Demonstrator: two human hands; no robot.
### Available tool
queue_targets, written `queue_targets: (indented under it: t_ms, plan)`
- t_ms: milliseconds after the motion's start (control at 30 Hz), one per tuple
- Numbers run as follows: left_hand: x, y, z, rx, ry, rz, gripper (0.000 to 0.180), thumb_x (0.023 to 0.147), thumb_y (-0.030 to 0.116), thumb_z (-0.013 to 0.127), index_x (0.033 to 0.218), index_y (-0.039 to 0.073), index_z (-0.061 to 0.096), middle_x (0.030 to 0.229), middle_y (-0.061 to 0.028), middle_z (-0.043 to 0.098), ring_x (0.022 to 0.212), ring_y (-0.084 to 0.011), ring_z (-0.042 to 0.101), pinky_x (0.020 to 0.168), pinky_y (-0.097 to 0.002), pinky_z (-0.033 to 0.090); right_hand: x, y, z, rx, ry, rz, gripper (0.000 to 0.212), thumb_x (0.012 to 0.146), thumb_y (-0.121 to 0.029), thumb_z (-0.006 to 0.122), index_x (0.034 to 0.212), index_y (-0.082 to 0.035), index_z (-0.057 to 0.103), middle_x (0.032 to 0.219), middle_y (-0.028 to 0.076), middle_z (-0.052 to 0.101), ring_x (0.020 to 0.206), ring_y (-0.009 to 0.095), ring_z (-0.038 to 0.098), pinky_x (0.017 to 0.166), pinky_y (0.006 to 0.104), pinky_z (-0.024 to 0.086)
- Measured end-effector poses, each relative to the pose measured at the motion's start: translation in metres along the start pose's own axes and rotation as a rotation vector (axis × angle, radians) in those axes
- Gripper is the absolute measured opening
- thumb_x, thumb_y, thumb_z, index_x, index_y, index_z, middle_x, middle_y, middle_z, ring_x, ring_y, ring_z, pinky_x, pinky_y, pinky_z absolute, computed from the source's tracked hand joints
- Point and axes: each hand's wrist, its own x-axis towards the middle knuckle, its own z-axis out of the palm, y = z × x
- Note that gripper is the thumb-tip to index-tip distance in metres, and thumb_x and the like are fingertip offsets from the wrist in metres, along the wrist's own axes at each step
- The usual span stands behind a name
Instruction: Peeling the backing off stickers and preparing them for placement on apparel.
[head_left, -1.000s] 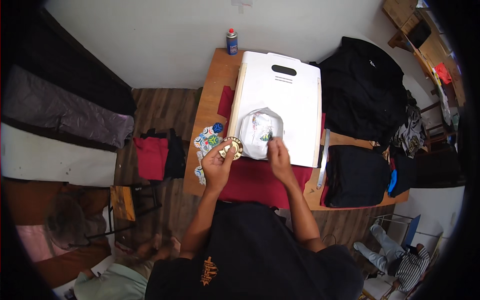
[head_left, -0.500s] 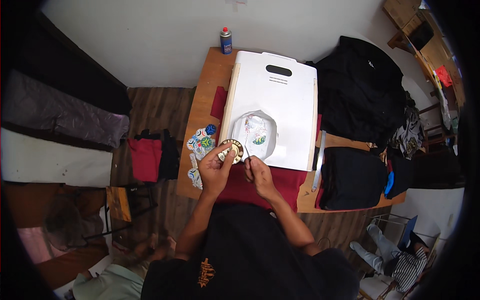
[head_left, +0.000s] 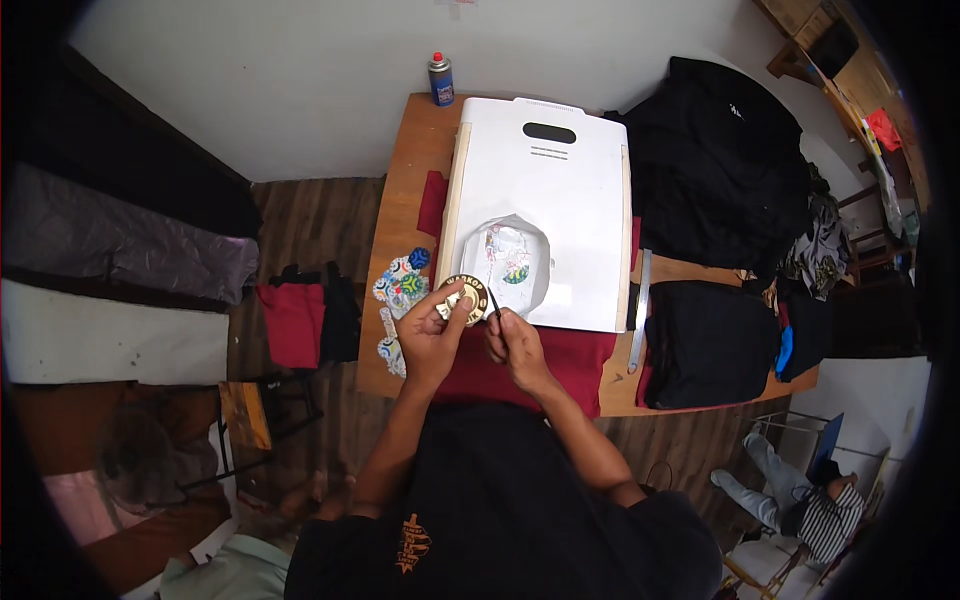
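My left hand [head_left: 428, 335] pinches a round brown-and-cream patch [head_left: 463, 284] with lettering, thumb on its face. In my right hand [head_left: 519, 345] is a slim dark pointed cutting tool [head_left: 494, 300], its tip beside the patch's right edge; the fist hides whether it is a knife or small scissors. Just beyond both hands lies a shallow white tray [head_left: 541, 262] with scraps and a green round piece [head_left: 516, 273] in it. The tray rests on a large white board [head_left: 590, 220] with an oval slot. Several colourful round patches [head_left: 403, 284] lie left of my left hand.
Red cloth [head_left: 560, 365] lies under the board on the wooden table [head_left: 400, 180]. A spray can [head_left: 441, 82] stands at the far left corner. To the right are a metal ruler [head_left: 641, 310], folded black clothes [head_left: 712, 340] and a black heap [head_left: 720, 160]. Other people sit behind, left and right.
The dark tool's tip has turned slightly upward along the patch's edge, and the patch has tilted a little. The whole view has shifted slightly; both hands keep their grip.
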Motion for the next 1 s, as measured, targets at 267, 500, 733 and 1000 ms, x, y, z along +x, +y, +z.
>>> queue_targets:
  t_ms: [267, 500, 733, 1000]
  plan:
    - [-0.0020, -0.0010, 0.0011, 0.008, 0.001, 0.005, 0.029, 0.090, -0.005, 0.063, 0.119, -0.010, 0.060, 0.106, -0.0144, 0.067, 0.092, -0.0128, 0.066, 0.082, -0.0229, 0.054, -0.0016, -0.0039, 0.0045, 0.009, -0.006, -0.024, 0.034, 0.108, -0.034, 0.031, 0.091, -0.007, 0.043, 0.063, -0.002, 0.034, 0.053, 0.007, 0.029, 0.049, 0.0232, 0.028]
    - [-0.0013, 0.0021, 0.0044, 0.010, -0.008, 0.020, 0.030, 0.090, -0.005, 0.064, 0.119, -0.011, 0.059, 0.106, -0.0149, 0.067, 0.092, -0.0133, 0.066, 0.082, -0.0230, 0.054, -0.0015, -0.0029, 0.0043, 0.024, -0.016, -0.037, 0.034, 0.107, -0.034, 0.032, 0.090, -0.008, 0.043, 0.062, -0.003, 0.034, 0.052, 0.007, 0.028, 0.049, 0.0229, 0.027]
    - [-0.0014, 0.0031, 0.0059, -0.001, 0.005, 0.018, 0.028, 0.090, -0.004, 0.064, 0.117, -0.010, 0.061, 0.103, -0.0149, 0.069, 0.091, -0.0121, 0.066, 0.079, -0.0217, 0.054, -0.0013, -0.0015, 0.0034, 0.030, -0.021, -0.043, 0.034, 0.107, -0.035, 0.034, 0.089, -0.007, 0.043, 0.061, -0.002, 0.034, 0.051, 0.008, 0.028, 0.050, 0.0243, 0.027]
    - [-0.0027, 0.0010, 0.0066, -0.004, 0.002, 0.022, 0.028, 0.090, -0.005, 0.064, 0.118, -0.010, 0.061, 0.102, -0.0149, 0.069, 0.090, -0.0120, 0.066, 0.077, -0.0209, 0.053, -0.0035, -0.0010, 0.0030, 0.039, -0.019, -0.057, 0.034, 0.107, -0.035, 0.033, 0.089, -0.008, 0.043, 0.063, -0.003, 0.033, 0.053, 0.006, 0.028, 0.050, 0.0227, 0.027]
